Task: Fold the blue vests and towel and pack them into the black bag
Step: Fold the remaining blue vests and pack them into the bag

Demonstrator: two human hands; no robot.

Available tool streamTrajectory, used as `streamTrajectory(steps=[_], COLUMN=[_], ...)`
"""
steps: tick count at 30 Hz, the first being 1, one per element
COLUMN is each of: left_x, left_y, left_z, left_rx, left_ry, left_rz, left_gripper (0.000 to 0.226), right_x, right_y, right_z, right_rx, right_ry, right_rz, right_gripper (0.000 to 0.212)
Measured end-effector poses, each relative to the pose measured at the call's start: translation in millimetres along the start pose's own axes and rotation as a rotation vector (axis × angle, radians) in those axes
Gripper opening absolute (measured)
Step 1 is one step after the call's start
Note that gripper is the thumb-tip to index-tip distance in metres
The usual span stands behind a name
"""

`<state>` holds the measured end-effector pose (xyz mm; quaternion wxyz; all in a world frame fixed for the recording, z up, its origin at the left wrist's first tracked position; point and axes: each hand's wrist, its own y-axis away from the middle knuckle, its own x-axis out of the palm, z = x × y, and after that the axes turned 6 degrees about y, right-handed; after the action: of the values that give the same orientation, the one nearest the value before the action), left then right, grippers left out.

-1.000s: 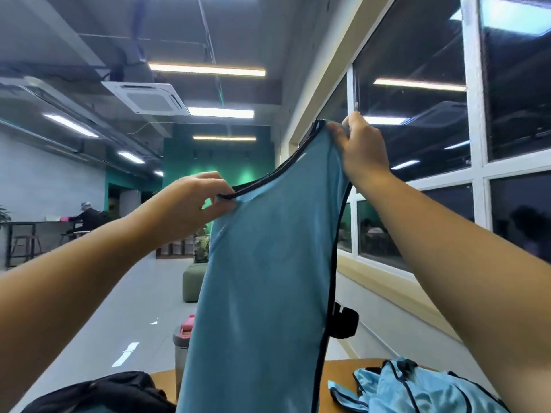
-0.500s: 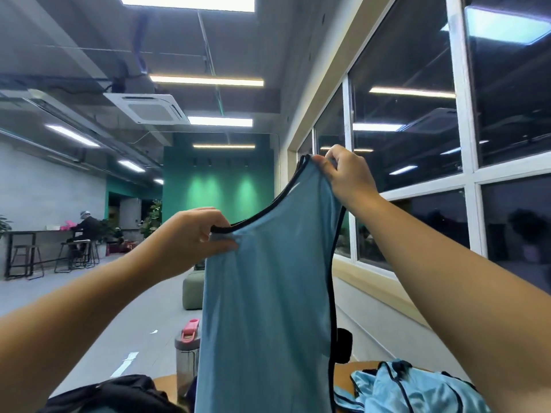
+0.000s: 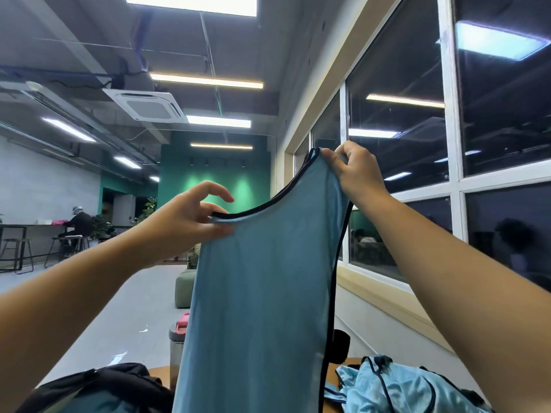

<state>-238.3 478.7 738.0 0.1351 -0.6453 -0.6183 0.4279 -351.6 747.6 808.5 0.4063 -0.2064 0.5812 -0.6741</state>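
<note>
Both arms held up and out in front. Left hand (image 3: 185, 217) pinching with thumb and one finger, the others spread loose. Right hand (image 3: 356, 171) higher, closed tight in a grip.

We see the held-up blue vest (image 3: 262, 293) hanging between both forearms, curtaining the table's middle. Below it the lane is tight: black bag (image 3: 98, 386) crowds the left, crumpled vest pile (image 3: 399, 386) the right, bottle (image 3: 178, 338) and a dark object (image 3: 340, 345) just behind. Open air above both hands and out left.
</note>
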Motion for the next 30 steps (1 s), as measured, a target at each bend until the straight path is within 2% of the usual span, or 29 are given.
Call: streamTrajectory(steps=[3, 4, 6, 10, 13, 15, 20, 23, 27, 30], left_x=[-7, -8, -2, 15, 26, 32, 40, 45, 54, 59], left_y=[1, 2, 2, 11, 22, 29, 35, 33, 35, 36], left_z=[-13, -13, -7, 38, 80, 113, 183, 212, 245, 275], left_rx=[0.005, -0.001, -0.045, -0.27, -0.471, -0.544, -0.548, -0.509, -0.484, -0.529], left_ry=[0.097, 0.108, 0.105, 0.098, 0.107, 0.048, -0.206, -0.344, -0.351, -0.319], left_rz=[0.026, 0.024, 0.017, 0.081, 0.206, 0.284, 0.292, 0.25, 0.161, 0.191], left_gripper=[0.055, 0.055, 0.044, 0.018, 0.02, 0.024, 0.045, 0.046, 0.048, 0.046], right_x=[-11, -12, -6, 32, 68, 91, 119, 135, 154, 173], right_y=[-12, -14, -11, 29, 72, 98, 134, 142, 151, 159], right_z=[7, 7, 1, -28, -52, -67, -90, -102, -121, -140], right_rx=[0.011, 0.022, 0.062, 0.205, 0.31, 0.359, 0.433, 0.472, 0.481, 0.499], right_ry=[0.002, 0.008, 0.027, 0.048, 0.044, 0.045, 0.051, 0.07, 0.061, 0.052], right_rz=[0.007, 0.029, 0.118, 0.31, 0.4, 0.439, 0.465, 0.469, 0.464, 0.486], right_gripper=[0.042, 0.043, 0.042, 0.043, 0.044, 0.046, 0.042, 0.04, 0.039, 0.039])
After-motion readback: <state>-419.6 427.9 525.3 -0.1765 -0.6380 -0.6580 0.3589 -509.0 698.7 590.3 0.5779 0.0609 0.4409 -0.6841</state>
